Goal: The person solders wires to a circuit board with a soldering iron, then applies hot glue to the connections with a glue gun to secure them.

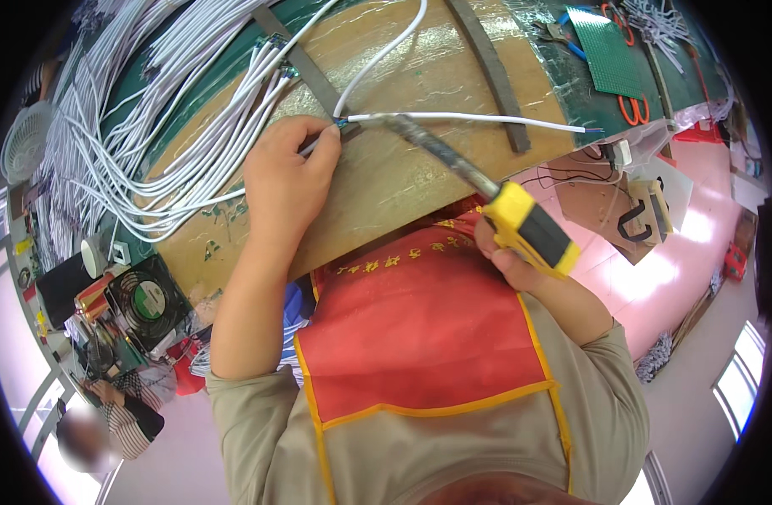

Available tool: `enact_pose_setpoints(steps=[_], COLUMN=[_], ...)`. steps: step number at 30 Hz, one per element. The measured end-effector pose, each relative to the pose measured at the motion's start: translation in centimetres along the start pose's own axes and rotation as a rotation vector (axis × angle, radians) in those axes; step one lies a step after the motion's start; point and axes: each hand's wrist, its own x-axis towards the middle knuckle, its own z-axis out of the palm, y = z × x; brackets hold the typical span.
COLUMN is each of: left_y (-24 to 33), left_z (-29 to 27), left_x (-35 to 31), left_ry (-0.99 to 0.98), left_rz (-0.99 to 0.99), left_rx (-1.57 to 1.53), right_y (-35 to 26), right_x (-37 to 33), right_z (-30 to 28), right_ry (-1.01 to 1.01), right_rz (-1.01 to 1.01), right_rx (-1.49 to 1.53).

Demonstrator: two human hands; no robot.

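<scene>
My left hand [287,172] rests over the brown work board, thumb and forefinger pinched at a small blue-green circuit board [341,124]. The fingers hide most of that piece. From it one white cable [470,117] runs right to a bare blue wire end, and another white cable [374,61] curves up and away. My right hand [511,263] grips a yellow-and-black soldering gun [531,229] by its body. Its long metal barrel [445,153] points up and left, with the tip over the right-hand cable, close to the circuit board; contact cannot be made out.
Bundles of white cables [108,160] cover the left of the bench. Two grey bars [492,63] cross the board. Pliers [561,34], a green perforated board [605,52] and orange-handled scissors [633,109] lie far right. A black fan [148,300] stands left; another person [121,412] sits lower left.
</scene>
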Motion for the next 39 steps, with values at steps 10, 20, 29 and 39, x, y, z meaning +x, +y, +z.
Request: enact_pose_setpoints(steps=[10, 20, 29, 39], left_y=[-0.4, -0.2, -0.4, -0.6], left_z=[-0.2, -0.1, 0.0, -0.3], left_x=[0.2, 0.2, 0.3, 0.3], left_ry=[-0.026, -0.007, -0.007, -0.038], left_rz=[0.017, 0.004, 0.013, 0.02], left_rx=[-0.013, -0.025, -0.048, -0.001], right_y=[2.2, 1.3, 0.9, 1.4], right_x=[1.9, 2.5, 2.8, 2.5], right_z=[2.0, 1.3, 1.2, 1.3], right_ry=[-0.05, -0.081, -0.065, -0.061], right_rz=[0.09, 0.083, -0.051, -0.005], right_rx=[0.254, -0.077, -0.22, -0.197])
